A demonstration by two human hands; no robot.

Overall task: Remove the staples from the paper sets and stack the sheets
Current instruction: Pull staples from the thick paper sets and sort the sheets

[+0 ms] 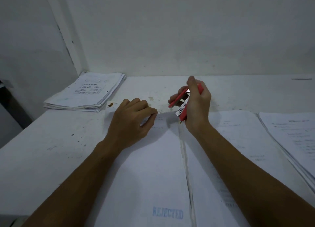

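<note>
A paper set (150, 167) with a blue "REJECTED" stamp lies in front of me on the white table. My left hand (131, 123) rests on its top edge, fingers curled and pinching the paper near the top. My right hand (194, 104) grips a red stapler (183, 105) with a metal inside, held open and upright. The stapler's lower tip touches the top right corner of the paper set. The staple itself is too small to make out.
A stack of sheets (85, 92) lies at the back left by the wall. More paper sets (238, 141) and another pile (293, 138) lie to the right. The table (51, 150) is stained. A wall rises right behind it.
</note>
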